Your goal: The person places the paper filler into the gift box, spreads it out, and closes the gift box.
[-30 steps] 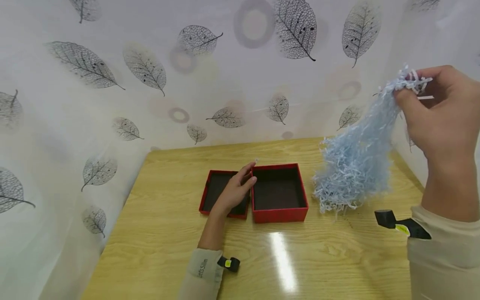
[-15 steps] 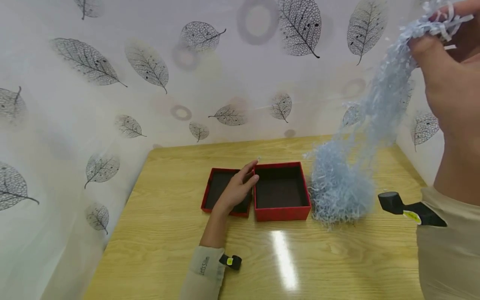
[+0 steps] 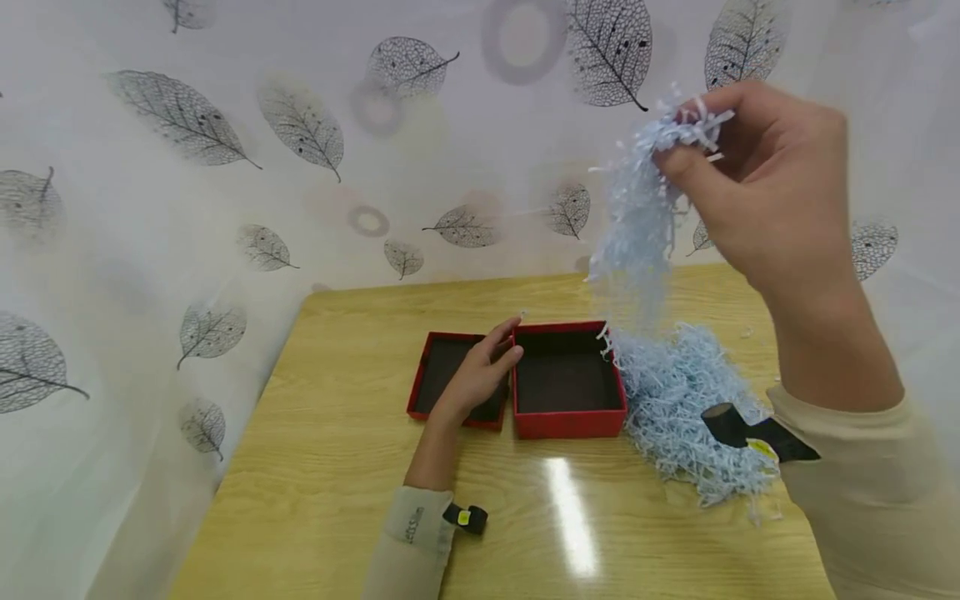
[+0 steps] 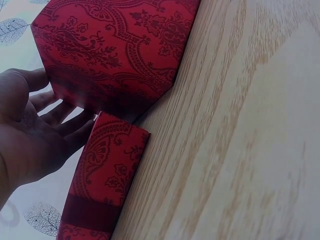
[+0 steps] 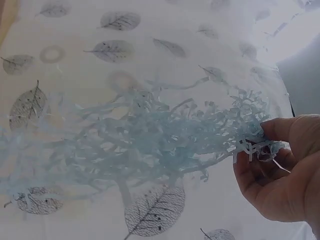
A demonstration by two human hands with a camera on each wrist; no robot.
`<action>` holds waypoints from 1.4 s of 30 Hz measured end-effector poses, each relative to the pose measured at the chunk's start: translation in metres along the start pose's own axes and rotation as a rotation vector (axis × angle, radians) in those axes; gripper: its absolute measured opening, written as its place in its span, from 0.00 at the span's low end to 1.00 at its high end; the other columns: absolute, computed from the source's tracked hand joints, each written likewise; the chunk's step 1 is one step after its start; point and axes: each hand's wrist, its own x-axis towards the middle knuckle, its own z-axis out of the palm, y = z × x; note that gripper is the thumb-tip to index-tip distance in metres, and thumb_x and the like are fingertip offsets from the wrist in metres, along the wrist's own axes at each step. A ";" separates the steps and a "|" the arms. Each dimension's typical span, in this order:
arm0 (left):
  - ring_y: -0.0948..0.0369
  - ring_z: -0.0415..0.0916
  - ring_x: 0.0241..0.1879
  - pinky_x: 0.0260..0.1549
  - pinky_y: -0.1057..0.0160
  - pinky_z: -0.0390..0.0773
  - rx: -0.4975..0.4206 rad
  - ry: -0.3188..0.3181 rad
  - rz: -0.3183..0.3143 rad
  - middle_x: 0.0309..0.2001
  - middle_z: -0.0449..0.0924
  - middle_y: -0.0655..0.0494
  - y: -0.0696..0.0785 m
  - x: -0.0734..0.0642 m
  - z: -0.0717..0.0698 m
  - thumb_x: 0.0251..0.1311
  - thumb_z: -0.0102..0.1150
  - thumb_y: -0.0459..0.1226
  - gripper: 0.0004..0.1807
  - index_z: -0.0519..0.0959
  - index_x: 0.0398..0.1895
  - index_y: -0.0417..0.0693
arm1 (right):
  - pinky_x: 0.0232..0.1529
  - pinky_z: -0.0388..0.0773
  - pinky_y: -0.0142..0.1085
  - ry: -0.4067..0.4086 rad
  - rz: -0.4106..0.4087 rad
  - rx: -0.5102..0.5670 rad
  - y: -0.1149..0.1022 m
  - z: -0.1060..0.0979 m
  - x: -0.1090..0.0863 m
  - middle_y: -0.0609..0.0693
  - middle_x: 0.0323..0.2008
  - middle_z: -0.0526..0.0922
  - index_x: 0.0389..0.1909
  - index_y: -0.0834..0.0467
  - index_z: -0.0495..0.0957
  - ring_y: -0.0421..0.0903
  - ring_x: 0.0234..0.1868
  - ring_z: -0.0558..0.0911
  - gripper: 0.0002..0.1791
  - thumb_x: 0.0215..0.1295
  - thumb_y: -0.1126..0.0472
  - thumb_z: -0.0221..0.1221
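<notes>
"What's to the left of the red box (image 3: 570,426)?"

"A shallow black-lined red tray (image 3: 442,362), right beside it on the tabletop (image 3: 322,492). The left hand (image 3: 480,375) hasn't shifted: it reaches over the tray to the box's left edge, fingers loose and spread, not clenched on anything I can see."

"And the box itself?"

"Upright, uncovered, dark inside."

"So the change is on its right?"

"Yes. A second ago the right hand (image 3: 776,179) was well off to the right, lifting pale blue shreds. Now it has swung back towards the box, and its bunch of shreds (image 3: 641,196) hangs high by the box's right edge, pinched between thumb and fingers. I'd say that brings the bunch within easy reach of the opening."

"Free of the rest?"

"I can't tell; the lower end blurs. The remaining heap (image 3: 690,392) has slumped and spread along the box's right side, partly behind the right sleeve (image 3: 847,467)."

"Anything in the way?"

"Loose strands overlap the right rim from here and might snag. Behind the box there's only leaf-patterned sheeting (image 3: 510,142), well clear of the work."
</notes>
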 end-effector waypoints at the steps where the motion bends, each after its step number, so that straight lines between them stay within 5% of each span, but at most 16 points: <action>1: 0.51 0.57 0.81 0.73 0.42 0.67 -0.001 -0.002 -0.001 0.82 0.58 0.60 0.001 0.000 0.000 0.81 0.52 0.49 0.33 0.58 0.85 0.64 | 0.40 0.85 0.27 -0.031 0.022 0.026 0.000 0.005 -0.003 0.54 0.41 0.88 0.47 0.66 0.87 0.46 0.35 0.87 0.08 0.68 0.73 0.66; 7: 0.51 0.56 0.81 0.73 0.42 0.66 -0.002 0.001 -0.010 0.83 0.57 0.61 0.001 -0.001 0.001 0.81 0.52 0.50 0.33 0.58 0.85 0.67 | 0.33 0.84 0.28 -0.224 0.127 -0.025 0.017 0.038 -0.025 0.51 0.39 0.89 0.47 0.63 0.86 0.45 0.32 0.87 0.09 0.68 0.70 0.68; 13: 0.51 0.58 0.80 0.73 0.43 0.67 0.017 0.018 -0.021 0.82 0.60 0.56 -0.001 -0.002 0.001 0.81 0.53 0.48 0.31 0.60 0.83 0.70 | 0.37 0.85 0.29 -0.379 0.196 -0.076 0.060 0.063 -0.054 0.55 0.44 0.89 0.52 0.60 0.85 0.51 0.40 0.90 0.10 0.72 0.65 0.67; 20: 0.50 0.58 0.80 0.73 0.42 0.67 0.001 0.029 -0.016 0.82 0.60 0.57 0.000 0.002 0.002 0.81 0.53 0.47 0.31 0.61 0.83 0.69 | 0.45 0.89 0.47 -0.472 0.259 -0.135 0.119 0.085 -0.085 0.58 0.50 0.87 0.55 0.61 0.83 0.57 0.48 0.89 0.13 0.72 0.67 0.66; 26: 0.48 0.59 0.80 0.72 0.41 0.68 0.004 0.021 -0.023 0.82 0.60 0.55 0.001 0.000 0.002 0.81 0.53 0.47 0.31 0.61 0.84 0.66 | 0.37 0.84 0.46 -0.580 0.269 -0.228 0.155 0.102 -0.110 0.56 0.40 0.87 0.53 0.62 0.84 0.50 0.35 0.86 0.12 0.70 0.66 0.67; 30: 0.49 0.58 0.80 0.72 0.42 0.68 -0.014 0.012 -0.020 0.83 0.58 0.55 0.002 -0.001 0.001 0.82 0.53 0.48 0.32 0.59 0.84 0.67 | 0.40 0.84 0.48 -0.703 0.263 -0.301 0.167 0.113 -0.120 0.59 0.45 0.88 0.56 0.64 0.83 0.52 0.37 0.87 0.16 0.71 0.64 0.68; 36: 0.50 0.57 0.80 0.72 0.42 0.69 -0.045 0.006 -0.035 0.83 0.57 0.57 0.002 -0.001 0.001 0.82 0.52 0.48 0.30 0.60 0.83 0.70 | 0.59 0.81 0.57 -0.867 0.278 -0.382 0.177 0.124 -0.127 0.66 0.62 0.82 0.66 0.68 0.77 0.63 0.61 0.82 0.24 0.74 0.61 0.65; 42: 0.51 0.58 0.80 0.71 0.42 0.70 -0.042 0.005 -0.058 0.82 0.59 0.56 0.001 0.000 0.000 0.81 0.53 0.50 0.29 0.62 0.81 0.71 | 0.61 0.80 0.57 -0.857 0.297 -0.340 0.167 0.112 -0.119 0.62 0.62 0.83 0.64 0.66 0.79 0.63 0.63 0.81 0.25 0.71 0.61 0.69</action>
